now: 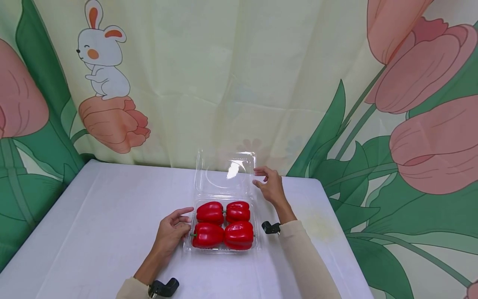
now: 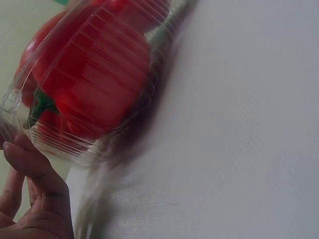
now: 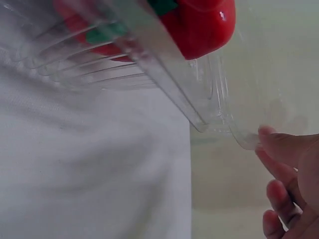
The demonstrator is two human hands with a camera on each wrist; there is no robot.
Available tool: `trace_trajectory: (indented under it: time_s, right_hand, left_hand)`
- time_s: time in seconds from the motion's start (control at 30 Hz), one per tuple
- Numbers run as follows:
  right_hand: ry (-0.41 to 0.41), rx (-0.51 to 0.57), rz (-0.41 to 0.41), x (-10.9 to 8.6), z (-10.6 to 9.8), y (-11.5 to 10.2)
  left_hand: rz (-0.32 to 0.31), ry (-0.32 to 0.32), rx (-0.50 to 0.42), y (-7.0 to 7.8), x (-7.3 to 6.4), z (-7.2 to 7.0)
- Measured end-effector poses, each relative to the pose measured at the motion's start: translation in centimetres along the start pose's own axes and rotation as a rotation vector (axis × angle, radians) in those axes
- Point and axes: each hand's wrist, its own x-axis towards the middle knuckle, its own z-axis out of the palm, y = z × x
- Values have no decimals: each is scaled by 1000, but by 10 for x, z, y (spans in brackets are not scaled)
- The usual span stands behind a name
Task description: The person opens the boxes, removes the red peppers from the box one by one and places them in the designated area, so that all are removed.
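Pinches the right edge of the raised lid [image 1: 220, 182] between thumb and forefinger of the right hand [image 1: 271, 189], with remaining fingers loosely bent, and touches the left rim of the container [image 1: 224, 251] with the left hand [image 1: 171, 230], though cannot tell whether clamped there or merely resting. Formed of thin, transparent, ribbed plastic with rounded corners, sits open on a white woven table cover [image 1: 112, 232], lid standing up at the far side. Contains four glossy, plump red bell peppers [image 1: 239, 235], set two by two, with green stems [image 2: 42, 105].
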Motion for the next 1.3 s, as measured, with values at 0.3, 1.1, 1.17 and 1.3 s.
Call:
trace_trajectory:
  time_s: [0.3, 1.1, 1.17, 1.3]
  right_hand:
    - [-88, -65, 46, -2, 4, 4]
    - [-89, -103, 104, -8, 5, 12]
    - [-69, -84, 90, -11, 3, 11]
    - [-42, -34, 33, -17, -2, 7]
  left_hand:
    - [-3, 11, 1, 1, 0, 1]
    - [-24, 7, -13, 2, -1, 3]
    - [-24, 7, -12, 1, -1, 3]
    - [-18, 9, -12, 2, -3, 3]
